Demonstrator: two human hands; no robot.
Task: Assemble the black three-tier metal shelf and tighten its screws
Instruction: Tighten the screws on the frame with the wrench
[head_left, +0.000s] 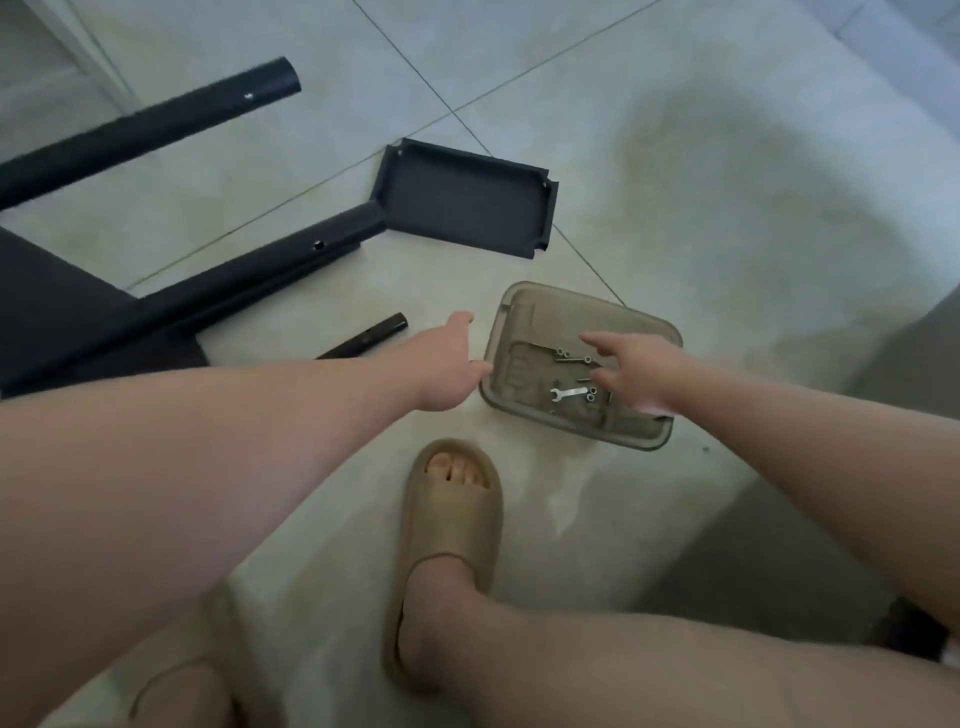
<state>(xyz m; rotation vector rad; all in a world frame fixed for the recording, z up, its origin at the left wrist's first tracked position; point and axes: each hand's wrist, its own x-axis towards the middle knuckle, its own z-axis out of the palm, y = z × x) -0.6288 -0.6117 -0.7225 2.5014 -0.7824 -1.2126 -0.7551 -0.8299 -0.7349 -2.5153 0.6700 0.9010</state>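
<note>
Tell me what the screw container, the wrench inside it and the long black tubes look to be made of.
Container: smoky translucent plastic, fairly glossy; its walls are see-through and its base has moulded ribs.
Wrench: bare silvery metal, probably steel; it glints bright.
Black tubes: likely painted metal with a matte finish; a hollow end and a drilled hole show.

I log the shelf unassembled: black tray flat on the floor, rim up; long black tubes and a short tube lying left of it; screws and wrench loose in a tinted container.
</note>
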